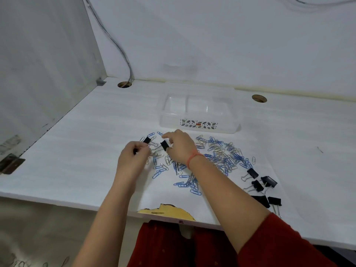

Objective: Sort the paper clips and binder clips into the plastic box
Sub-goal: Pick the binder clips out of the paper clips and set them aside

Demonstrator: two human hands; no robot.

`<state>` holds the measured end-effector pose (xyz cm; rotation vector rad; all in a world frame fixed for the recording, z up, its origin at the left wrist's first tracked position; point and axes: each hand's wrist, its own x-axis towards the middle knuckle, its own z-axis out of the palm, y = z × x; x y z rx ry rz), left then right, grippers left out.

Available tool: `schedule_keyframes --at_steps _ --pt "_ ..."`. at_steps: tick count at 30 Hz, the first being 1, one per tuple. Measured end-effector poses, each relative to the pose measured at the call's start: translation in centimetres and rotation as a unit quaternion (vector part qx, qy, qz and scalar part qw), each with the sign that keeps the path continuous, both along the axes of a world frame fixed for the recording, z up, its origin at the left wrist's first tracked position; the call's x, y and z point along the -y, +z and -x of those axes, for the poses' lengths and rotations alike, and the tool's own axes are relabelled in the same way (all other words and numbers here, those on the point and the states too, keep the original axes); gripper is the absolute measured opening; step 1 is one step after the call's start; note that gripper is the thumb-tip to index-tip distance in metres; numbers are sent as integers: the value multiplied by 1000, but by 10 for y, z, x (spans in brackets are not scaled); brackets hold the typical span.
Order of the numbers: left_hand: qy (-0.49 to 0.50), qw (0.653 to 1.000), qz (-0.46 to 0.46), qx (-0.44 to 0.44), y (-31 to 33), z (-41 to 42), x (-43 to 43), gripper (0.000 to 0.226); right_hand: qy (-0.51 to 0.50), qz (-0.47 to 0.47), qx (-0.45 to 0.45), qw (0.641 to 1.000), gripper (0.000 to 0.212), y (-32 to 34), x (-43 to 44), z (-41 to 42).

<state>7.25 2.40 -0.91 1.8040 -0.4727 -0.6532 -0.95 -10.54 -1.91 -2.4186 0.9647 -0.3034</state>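
Mostly the paper clips (221,157) lie in a loose blue and silver heap on the desk (86,141), spreading from our hands off to the right and pointing every way. At the heap's left end our right hand (179,147) pinches a binder clip (164,145) between thumb and curled fingers. Its black body is tilted and its wire handles run left and toward us. Just beyond it to the left lies a second clip (147,140), flat among the paper clips, with its long axis running from far left to near right. Our left hand (133,158) is curled tight round a black piece (135,151). Only a corner of it shows, so we cannot tell what it is.

Five spare clips (257,185) sit grouped on the right, near the desk's front edge, some with handles pointing left.

Beyond the heap and apart from it stands the clear box (169,124), long side toward us. Its label (199,124) is a strip of leaf pattern with a small red mark, too small for us to read.

Between our forearms the front edge has a chip (169,211) showing a yellow core. White surface stretches left to the partition (38,74) and right past the spare clips. At the back are two holes (259,98), and a cable (119,47) drops into the left one.
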Motion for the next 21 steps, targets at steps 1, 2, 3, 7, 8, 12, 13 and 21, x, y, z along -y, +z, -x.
schedule_keyframes --at_steps 1,2,3,7,8,12,13,21 --pt "-21 988 -66 137 -5 -5 0 28 9 0 -9 1000 46 -2 2 -3" --pt "-43 963 -115 238 -10 -10 1 33 15 -3 -13 1000 43 -2 3 -4" --pt "-65 946 -142 282 -12 -15 3 38 18 -2 -9 1000 40 -1 4 -3" --pt "-107 930 -165 310 -18 -29 7 28 -30 -99 76 992 34 4 7 8" --pt "-102 927 -158 323 -18 -31 8 23 -58 -188 128 972 31 5 7 11" --pt "-100 931 -129 327 -22 -34 6 14 -98 -574 356 731 22 16 6 22" --pt "-90 933 -117 327 -23 -35 5 13 -92 -632 387 664 25 18 6 23" --pt "66 995 78 -4 -4 -37 -3 12 -162 -624 325 692 25 19 3 -10"
